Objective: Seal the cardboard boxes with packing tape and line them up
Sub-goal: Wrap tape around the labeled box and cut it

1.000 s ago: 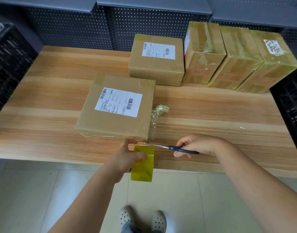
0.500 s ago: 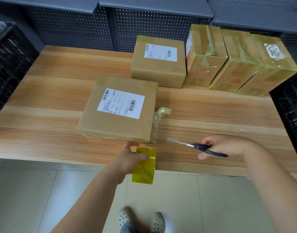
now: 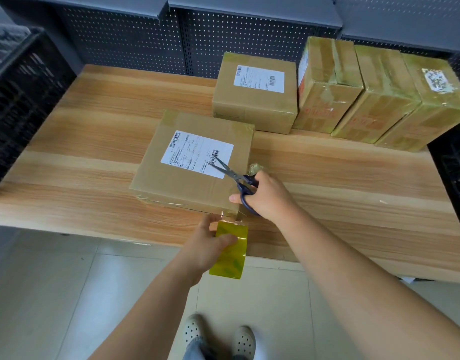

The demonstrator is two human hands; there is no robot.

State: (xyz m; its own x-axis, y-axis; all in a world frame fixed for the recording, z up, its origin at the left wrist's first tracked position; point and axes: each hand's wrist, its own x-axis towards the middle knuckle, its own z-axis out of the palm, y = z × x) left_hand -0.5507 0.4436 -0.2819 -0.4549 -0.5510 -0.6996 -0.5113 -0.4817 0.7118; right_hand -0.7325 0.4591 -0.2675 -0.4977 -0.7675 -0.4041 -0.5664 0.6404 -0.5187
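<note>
- Black crate (image 3: 21,100) sits at 9 o'clock in my view, off the left end of the table (image 3: 80,157).
- Near box (image 3: 171,183) lies flat on the table just left of centre. Its white label (image 3: 196,153) faces up, and there is tape on its far corners and near edge.
- Left hand (image 3: 208,245) is at 6 o'clock of that box, just off the table's near edge. Its fingers and thumb are curled round the tape roll (image 3: 230,252).
- The tape roll is yellow and is held on edge, below the box's near right corner. I see a shiny strip of tape between the roll and that corner, but I can't tell whether it's attached.
- Scissors (image 3: 236,178) are over the near box's right side. The blades are slightly apart and point to 10 o'clock, with the tips over the label's barcode.
- Right hand (image 3: 265,196) is at 3 o'clock of the near box. Its fingers are hooked through the dark handles and the thumb tip is over the box top.
- Crumpled tape wad (image 3: 256,168) lies on the table, touching the near box's right edge, just beyond the right hand.
- Back box (image 3: 255,94), also labelled, sits at 1 o'clock of the near box, against the pegboard (image 3: 145,40).
- Three taped boxes (image 3: 377,100) stand side by side at 2 o'clock. The leftmost touches the back box.
- A second dark crate (image 3: 455,165) is at 3 o'clock, past the table's right end.
</note>
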